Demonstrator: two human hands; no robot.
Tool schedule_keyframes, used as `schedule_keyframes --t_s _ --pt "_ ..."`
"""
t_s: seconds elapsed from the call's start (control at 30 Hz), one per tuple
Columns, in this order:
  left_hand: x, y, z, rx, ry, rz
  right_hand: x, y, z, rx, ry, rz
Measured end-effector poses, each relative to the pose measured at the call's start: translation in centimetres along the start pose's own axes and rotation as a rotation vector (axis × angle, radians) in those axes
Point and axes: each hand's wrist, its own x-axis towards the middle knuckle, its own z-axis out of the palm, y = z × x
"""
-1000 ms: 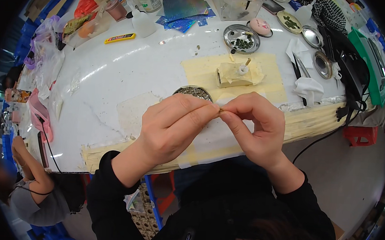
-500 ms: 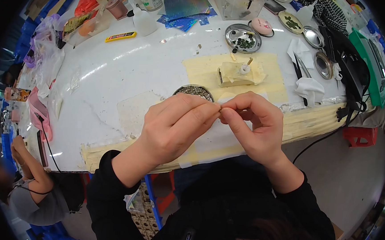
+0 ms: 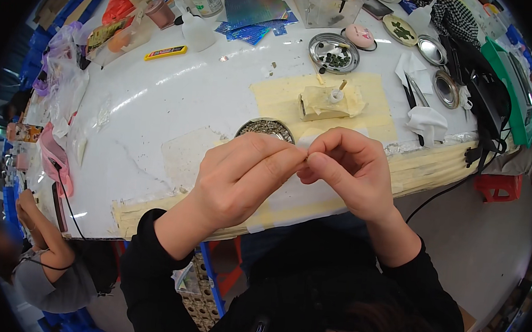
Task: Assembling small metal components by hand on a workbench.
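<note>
My left hand (image 3: 238, 173) and my right hand (image 3: 353, 172) meet fingertip to fingertip over the front of the table. Both are closed in a pinch; whatever sits between the fingertips is too small and covered to name. Just beyond my left fingers lies a round metal dish (image 3: 239, 131) filled with small greyish pieces, its near side hidden by that hand. Behind my right hand, a small block wrapped in yellowish tape (image 3: 319, 105) carries a little white cup (image 3: 336, 96) with a short stick in it.
A round metal tray (image 3: 314, 53) with dark green bits stands farther back. Tweezers (image 3: 418, 91) lie on white cloth at right, near round tins (image 3: 446, 89). A yellow box (image 3: 166, 53) and white squeeze bottle (image 3: 197, 33) are at back left. Another person (image 3: 52, 268) sits at lower left.
My right hand has shifted very slightly right and its fingers have curled a bit differently. The fingertips still meet, and a little more of the metal dish shows.
</note>
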Motion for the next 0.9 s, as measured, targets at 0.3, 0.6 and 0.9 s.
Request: schedule_keyframes --t_s 0.3,0.6,0.9 --pt "-0.2 0.2 0.0 -0.077 0.043 -0.042 0.3 0.6 -0.4 0.235 -0.093 0.110" --pt "-0.1 0.2 0.5 -0.112 0.105 -0.127 0.2 0.2 0.8 -0.012 0.009 -0.082" --pt "-0.4 0.0 0.4 -0.359 0.123 -0.274 0.5 0.9 0.7 0.402 -0.101 0.090"
